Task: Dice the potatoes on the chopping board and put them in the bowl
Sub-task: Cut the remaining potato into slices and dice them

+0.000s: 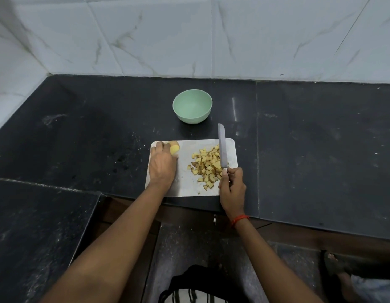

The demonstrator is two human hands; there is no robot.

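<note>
A white chopping board (185,184) lies on the black counter. At its far left corner my left hand (162,164) grips a yellow potato piece (175,148), fingers curled round it. A heap of diced potato (206,166) covers the board's right half. My right hand (232,189) holds a knife by the handle; its blade (222,147) points away from me along the heap's right side. A pale green bowl (192,106) stands behind the board with nothing visible inside.
The black stone counter (310,138) runs left and right of the board, with a white marble-tiled wall (189,36) behind. The counter's front edge is just below the board. A person's sandalled foot (342,265) shows on the floor at lower right.
</note>
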